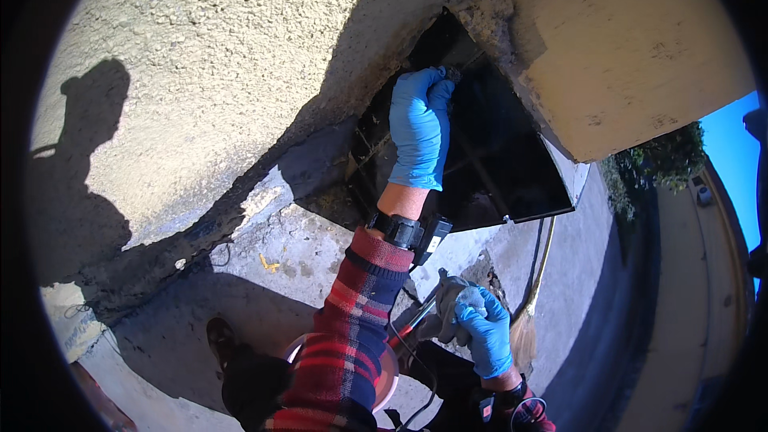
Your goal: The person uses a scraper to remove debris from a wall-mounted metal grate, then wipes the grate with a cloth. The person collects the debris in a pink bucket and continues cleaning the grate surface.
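My left hand [421, 129], in a blue disposable glove, reaches up over a glossy black panel [510, 150]. Its fingers pinch a small dark grey scrubbing pad [453, 75], which looks like steel wool, against or close to the panel's upper part. Lower and to the right, my right hand [487, 333], gloved in blue too, grips a bunched grey cloth [453, 306]. Faint lines cross the dark panel, and part of it is hidden behind my left forearm.
A rough yellow wall [240, 42] rises on the left, and a smoother wall block [618, 60] borders the panel at upper right. A straw broom [525, 336] rests at right. Below my left sleeve is a pink bucket [387, 375], beside a red-handled metal tool [414, 325].
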Action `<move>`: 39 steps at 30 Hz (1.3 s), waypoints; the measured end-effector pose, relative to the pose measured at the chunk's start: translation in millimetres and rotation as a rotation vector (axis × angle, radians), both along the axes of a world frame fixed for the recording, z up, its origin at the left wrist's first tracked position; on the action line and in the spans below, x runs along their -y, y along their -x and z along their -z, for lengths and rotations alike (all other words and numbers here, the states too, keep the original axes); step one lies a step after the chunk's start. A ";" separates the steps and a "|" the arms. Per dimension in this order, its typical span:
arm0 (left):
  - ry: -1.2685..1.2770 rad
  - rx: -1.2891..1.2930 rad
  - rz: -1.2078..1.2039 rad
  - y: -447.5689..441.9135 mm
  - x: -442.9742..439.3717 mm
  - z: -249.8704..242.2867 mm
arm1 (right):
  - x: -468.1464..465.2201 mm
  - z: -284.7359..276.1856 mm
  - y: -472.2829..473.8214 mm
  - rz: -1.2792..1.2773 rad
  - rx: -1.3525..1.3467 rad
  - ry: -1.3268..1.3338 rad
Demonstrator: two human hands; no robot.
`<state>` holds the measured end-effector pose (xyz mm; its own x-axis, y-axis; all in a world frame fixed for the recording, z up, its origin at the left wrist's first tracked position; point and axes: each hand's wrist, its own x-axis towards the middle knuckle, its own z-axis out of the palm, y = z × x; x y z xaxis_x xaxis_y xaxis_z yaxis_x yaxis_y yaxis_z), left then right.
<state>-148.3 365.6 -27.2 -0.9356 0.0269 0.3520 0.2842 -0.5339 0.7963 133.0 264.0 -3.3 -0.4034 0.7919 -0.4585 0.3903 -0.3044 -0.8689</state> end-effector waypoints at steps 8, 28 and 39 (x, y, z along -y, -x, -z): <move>0.095 -0.302 -0.229 9.2 -19.5 -23.5 | 8.1 -1.3 2.2 -0.006 0.052 0.021; 0.053 0.280 0.172 -26.5 -3.2 66.2 | 13.4 -2.3 12.6 -0.055 0.062 -0.001; 0.052 0.074 -0.104 -13.4 -22.6 70.0 | 17.0 0.9 21.6 -0.093 0.067 -0.005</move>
